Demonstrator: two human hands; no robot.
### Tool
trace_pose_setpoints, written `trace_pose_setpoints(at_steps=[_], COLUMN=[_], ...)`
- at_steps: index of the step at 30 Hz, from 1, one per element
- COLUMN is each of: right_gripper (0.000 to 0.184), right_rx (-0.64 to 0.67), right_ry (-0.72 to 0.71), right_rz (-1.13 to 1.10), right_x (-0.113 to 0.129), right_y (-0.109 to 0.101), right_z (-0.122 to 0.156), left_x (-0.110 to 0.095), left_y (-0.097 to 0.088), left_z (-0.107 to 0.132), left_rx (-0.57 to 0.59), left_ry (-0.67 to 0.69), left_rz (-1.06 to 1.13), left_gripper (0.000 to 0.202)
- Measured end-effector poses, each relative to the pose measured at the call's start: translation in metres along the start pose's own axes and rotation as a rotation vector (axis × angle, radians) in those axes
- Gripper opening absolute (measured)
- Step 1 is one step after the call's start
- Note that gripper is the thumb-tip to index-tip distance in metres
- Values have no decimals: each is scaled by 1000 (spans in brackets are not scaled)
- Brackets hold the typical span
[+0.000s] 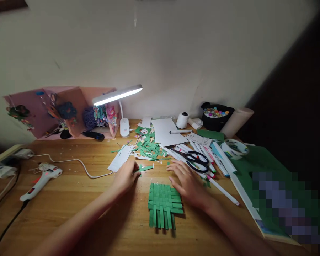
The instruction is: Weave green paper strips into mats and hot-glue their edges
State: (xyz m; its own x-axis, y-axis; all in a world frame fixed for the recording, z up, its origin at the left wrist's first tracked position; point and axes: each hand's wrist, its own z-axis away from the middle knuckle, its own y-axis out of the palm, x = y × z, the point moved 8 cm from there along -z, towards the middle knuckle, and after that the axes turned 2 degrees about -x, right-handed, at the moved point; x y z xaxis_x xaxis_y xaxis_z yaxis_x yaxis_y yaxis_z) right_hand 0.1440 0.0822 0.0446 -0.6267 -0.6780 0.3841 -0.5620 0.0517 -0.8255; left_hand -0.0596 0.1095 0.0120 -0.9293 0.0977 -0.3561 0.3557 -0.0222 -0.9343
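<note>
A green woven paper mat lies on the wooden desk in front of me. My right hand rests on the mat's upper right corner, fingers stretched flat. My left hand is just left of and above the mat, its fingers pinched on a loose green paper strip. Behind both hands lies a heap of green paper scraps.
Black-handled scissors lie on several markers at the right, by a tape roll and a green sheet. A lit desk lamp and white paper stand behind. A glue gun lies at the left.
</note>
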Motion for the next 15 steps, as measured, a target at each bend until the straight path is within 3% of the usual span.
trace_pose_setpoints(at_steps=[8, 11, 15], right_gripper=[18, 26, 46], right_rx=[-92, -133, -131], right_ry=[-104, -99, -48], right_rz=[-145, -165, -234], right_x=[20, 30, 44], right_y=[-7, -15, -12], right_z=[6, 9, 14], left_x=[7, -9, -48], left_y=[-16, -28, -12], left_z=[2, 15, 37], left_rx=[-45, -57, 159], left_ry=[3, 30, 153], left_rz=[96, 169, 465], left_gripper=[16, 21, 26])
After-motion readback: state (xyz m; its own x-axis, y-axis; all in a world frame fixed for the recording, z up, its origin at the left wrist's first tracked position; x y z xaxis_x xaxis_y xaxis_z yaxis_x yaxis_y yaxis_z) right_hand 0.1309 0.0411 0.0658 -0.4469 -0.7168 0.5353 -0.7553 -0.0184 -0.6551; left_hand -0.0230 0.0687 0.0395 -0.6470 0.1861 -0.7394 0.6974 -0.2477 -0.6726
